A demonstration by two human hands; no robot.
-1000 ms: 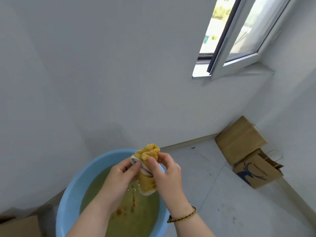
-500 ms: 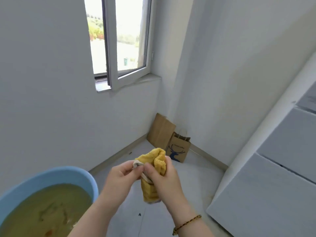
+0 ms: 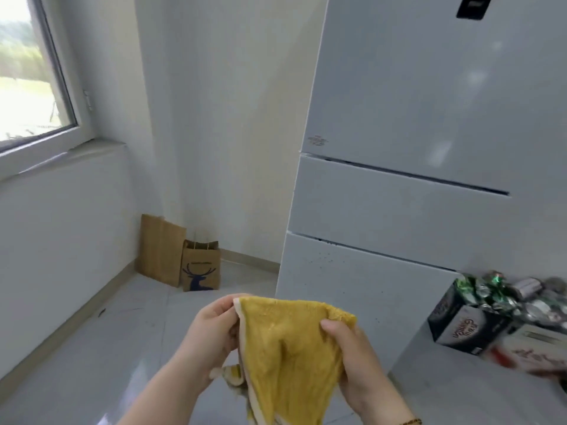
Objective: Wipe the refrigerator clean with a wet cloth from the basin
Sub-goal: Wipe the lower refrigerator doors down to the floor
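Head view shows the left hand [image 3: 214, 335] pinching the top left corner of the cloth [image 3: 291, 360], thumb and fingers curled round its edge, while the right hand [image 3: 356, 363] grips the top right corner, its thumb pressed flat on the front of the fabric and the other fingers hidden behind it. Between the two hands the yellow cloth is stretched open along its top edge and hangs down in a rough triangle, with a pale hem along the left side and a crumpled bit dangling below the left hand. A beaded bracelet [image 3: 411, 421] sits on the right wrist at the bottom edge. Just beyond the cloth stands the white fridge [image 3: 399, 148], apart from it, with a tall upper door and two drawer fronts below; small dark specks dot the lowest front. To the right, a dark box [image 3: 460, 326] filled with shiny wrappers sits beside the fridge. Farther off in the corner, two brown paper bags [image 3: 199, 265] lean against the wall, under a window [image 3: 30, 72] on the left.
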